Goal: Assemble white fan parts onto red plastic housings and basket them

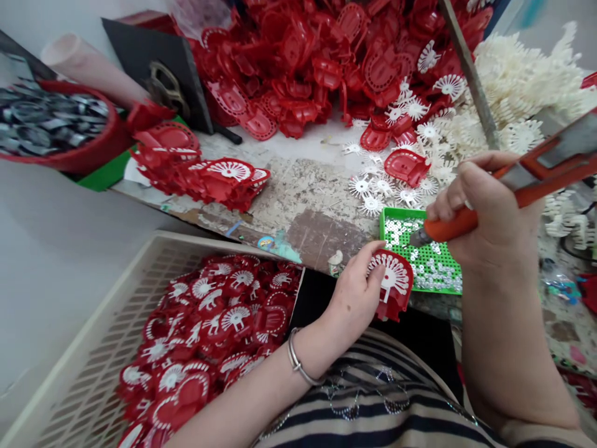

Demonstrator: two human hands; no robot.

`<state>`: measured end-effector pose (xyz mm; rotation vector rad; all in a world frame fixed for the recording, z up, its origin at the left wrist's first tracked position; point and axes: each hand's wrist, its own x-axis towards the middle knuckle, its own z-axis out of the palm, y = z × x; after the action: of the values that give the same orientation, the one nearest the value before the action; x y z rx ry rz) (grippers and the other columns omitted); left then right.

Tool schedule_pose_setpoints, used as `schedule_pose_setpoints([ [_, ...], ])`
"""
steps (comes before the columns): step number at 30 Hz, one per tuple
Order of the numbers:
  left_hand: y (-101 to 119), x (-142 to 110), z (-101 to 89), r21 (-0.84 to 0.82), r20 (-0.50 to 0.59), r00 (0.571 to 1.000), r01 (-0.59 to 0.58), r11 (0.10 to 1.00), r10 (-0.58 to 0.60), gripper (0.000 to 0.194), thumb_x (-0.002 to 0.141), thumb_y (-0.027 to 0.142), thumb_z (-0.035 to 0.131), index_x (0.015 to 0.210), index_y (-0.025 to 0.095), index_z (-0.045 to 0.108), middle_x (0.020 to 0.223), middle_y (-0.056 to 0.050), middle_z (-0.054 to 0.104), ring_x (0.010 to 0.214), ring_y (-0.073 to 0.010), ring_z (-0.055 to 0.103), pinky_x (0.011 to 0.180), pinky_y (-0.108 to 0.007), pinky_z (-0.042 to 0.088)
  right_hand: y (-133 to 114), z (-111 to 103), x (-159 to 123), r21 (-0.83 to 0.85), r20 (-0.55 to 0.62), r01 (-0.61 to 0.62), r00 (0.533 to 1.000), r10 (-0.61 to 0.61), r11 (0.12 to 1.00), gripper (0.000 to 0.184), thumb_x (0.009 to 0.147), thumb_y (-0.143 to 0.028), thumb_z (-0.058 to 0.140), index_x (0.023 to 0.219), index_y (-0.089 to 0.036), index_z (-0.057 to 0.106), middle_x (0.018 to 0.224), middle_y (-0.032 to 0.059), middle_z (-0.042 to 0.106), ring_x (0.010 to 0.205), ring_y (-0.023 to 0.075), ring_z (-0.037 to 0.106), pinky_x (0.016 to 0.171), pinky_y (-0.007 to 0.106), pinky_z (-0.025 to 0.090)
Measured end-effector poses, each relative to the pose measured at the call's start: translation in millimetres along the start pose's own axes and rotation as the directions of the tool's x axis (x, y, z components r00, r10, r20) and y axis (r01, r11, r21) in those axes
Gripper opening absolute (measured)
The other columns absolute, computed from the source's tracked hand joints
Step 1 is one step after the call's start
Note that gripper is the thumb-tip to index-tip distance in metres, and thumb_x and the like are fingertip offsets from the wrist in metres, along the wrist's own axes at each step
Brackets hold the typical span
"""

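Left of the left hand's grip and below it, the crate [161,239] holds many red and white pieces, clear of the working wrist. The left hand [357,286] pinches a red piece [400,300], thumb on its face and fingers at its edge, with a white fan [395,269] lying on it. The thumb would do best to press the fan flat without covering its middle. Just beyond that grip, the green tray [436,291] carries scattered small white rings [438,275]; keeping it this near the piece should shorten each reach. The right hand [497,218] is closed around an orange driver [450,225], its tip pointing down over the tray; whether it touches a ring, I cannot tell. A straight, light dip seems wise, as a slanted push could scatter the rings.
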<state>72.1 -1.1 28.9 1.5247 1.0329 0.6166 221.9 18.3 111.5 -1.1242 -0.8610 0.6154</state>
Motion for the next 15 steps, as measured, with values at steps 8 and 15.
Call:
schedule_pose_setpoints([
  [8,-0.7,0.2,3.4,-0.017,-0.034,0.998,0.053,0.998,-0.053,0.04,0.09,0.021,0.046,0.13,0.014,0.048,0.129,-0.013,0.062,0.12,-0.0228,0.057,0.108,-0.041,0.04,-14.6,9.3,-34.4,0.081,0.131,-0.116,0.986,0.105,0.99,0.02,0.068,-0.024,0.073,0.077,-0.025,0.055,0.047,-0.0108,0.046,0.035,0.0083,0.042,0.04,0.027,0.039],
  [15,1.8,-2.0,2.9,-0.007,-0.026,0.998,0.049,0.999,-0.049,0.036,0.09,0.021,0.045,0.125,0.015,0.051,0.121,-0.011,0.064,0.114,-0.023,0.058,0.105,-0.042,0.042,-6.5,10.9,-39.0,0.124,0.156,-0.109,0.984,0.089,0.986,0.019,0.067,-0.024,0.074,0.075,-0.024,0.056,0.047,-0.0101,0.048,0.036,0.0093,0.044,0.041,0.027,0.039],
])
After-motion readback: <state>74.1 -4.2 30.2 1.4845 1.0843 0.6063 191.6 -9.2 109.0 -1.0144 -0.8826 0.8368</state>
